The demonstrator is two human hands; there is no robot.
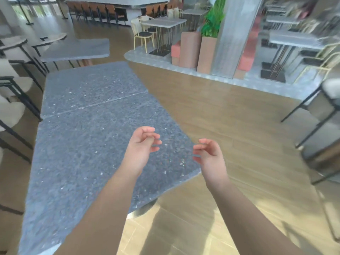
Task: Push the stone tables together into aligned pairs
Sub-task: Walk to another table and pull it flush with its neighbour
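Already the near stone bench (88, 162) and the far stone bench (92, 87) sit edge to edge ahead of and beneath the left hand (141, 148), only a thin seam (95, 104) between them, so this pair looks joined and roughly aligned. Both hands hover off the slab; the fingers are loosely curled and hold nothing, the right hand (209, 155) just past the near corner, over the wooden floor (230, 126). Tops are speckled grey stone, flat, rough-edged. A third stone bench (75, 49) stands apart beyond.
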